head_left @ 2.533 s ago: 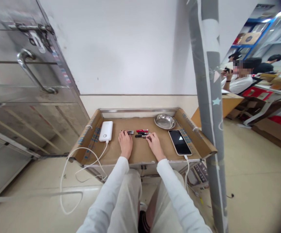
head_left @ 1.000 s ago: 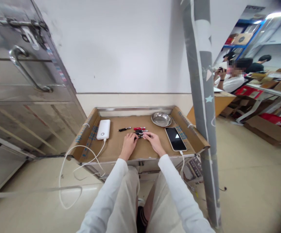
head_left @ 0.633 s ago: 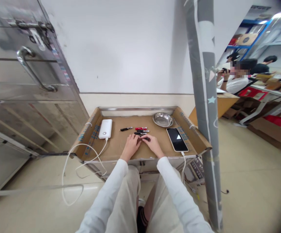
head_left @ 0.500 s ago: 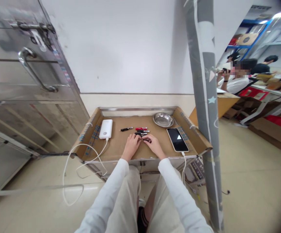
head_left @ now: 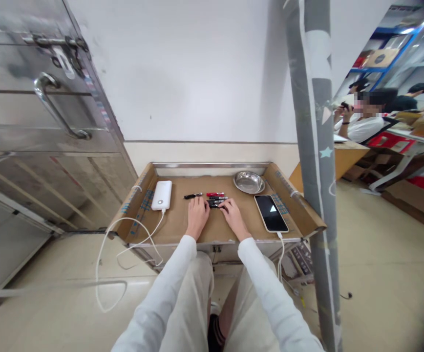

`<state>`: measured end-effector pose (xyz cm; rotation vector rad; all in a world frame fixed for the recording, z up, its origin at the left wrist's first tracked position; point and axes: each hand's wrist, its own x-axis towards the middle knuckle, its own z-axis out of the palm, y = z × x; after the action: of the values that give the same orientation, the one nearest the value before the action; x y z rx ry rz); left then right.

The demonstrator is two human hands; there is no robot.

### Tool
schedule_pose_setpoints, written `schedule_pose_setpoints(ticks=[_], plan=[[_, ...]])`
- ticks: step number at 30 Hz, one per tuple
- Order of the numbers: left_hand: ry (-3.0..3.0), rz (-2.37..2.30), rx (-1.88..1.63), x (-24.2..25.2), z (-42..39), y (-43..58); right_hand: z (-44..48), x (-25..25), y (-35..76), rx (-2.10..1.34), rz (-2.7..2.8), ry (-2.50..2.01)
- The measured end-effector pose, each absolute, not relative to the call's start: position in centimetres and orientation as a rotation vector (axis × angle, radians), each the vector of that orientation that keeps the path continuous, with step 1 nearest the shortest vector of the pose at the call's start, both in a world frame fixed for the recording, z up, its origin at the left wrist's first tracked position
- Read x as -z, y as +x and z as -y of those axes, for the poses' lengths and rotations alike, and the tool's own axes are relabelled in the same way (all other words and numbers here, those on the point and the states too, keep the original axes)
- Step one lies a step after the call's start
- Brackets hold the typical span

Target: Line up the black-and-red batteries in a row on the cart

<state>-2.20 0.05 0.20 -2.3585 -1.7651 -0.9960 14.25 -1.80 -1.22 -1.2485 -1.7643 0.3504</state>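
On the brown cardboard surface, a red pen (head_left: 215, 194) and several black pens lie side by side in a row. At the near side of the row, one black pen (head_left: 214, 206) lies between my two hands. My left hand (head_left: 198, 216) has its thumb and fingers at this pen's left end. The fingertips of my right hand (head_left: 233, 218) pinch its right end. Another black pen (head_left: 193, 195) rests apart, just beyond my left fingers. My fingers partly cover the ends of the pens.
A white power bank (head_left: 161, 194) with a white cable lies left on the cardboard-lined cart top (head_left: 177, 230). To the right are a round metal bowl (head_left: 249, 182) and a plugged-in phone (head_left: 271, 213). A grey wrapped pole (head_left: 318, 146) stands beside the cart. People sit far right.
Both hands have moved slightly apart and forward, bringing the near black pen up against the row. The whole view has shifted slightly.
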Motion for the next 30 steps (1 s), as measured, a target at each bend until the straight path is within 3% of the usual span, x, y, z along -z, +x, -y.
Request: schedule_pose_setpoints(ticks=[4, 9, 12, 16, 20, 25, 30], plan=[[-2.081, 1.960, 1.076, -0.4, -1.7, -3.7, 2.7, 0.4, 14.1, -0.321, 1.895, -1.251], [-2.049, 2.071, 0.957, 0.2, -2.5, -5.5, 2.7, 0.2, 14.0, -0.263, 1.980, -1.277], [-2.090, 2.107, 1.087, 0.4, -1.8, -5.8, 2.5, 0.2, 13.9, -0.336, 1.888, -1.250], [-2.532, 1.886, 1.580, 0.2, -0.1, -5.1, 2.4, 0.2, 13.5, -0.632, 1.517, -1.242], [-2.893, 1.651, 1.740, -0.9, 1.5, -2.9, 2.2, 0.4, 13.0, -1.111, 1.049, -1.123], [-2.848, 1.587, 2.193, -3.4, 1.4, -0.8, 2.2, 0.2, 13.4, -1.491, 0.760, -0.921], [-2.575, 1.830, 2.367, -3.8, 0.6, -2.9, 2.6, -0.1, 14.4, -1.560, 0.689, -0.853]])
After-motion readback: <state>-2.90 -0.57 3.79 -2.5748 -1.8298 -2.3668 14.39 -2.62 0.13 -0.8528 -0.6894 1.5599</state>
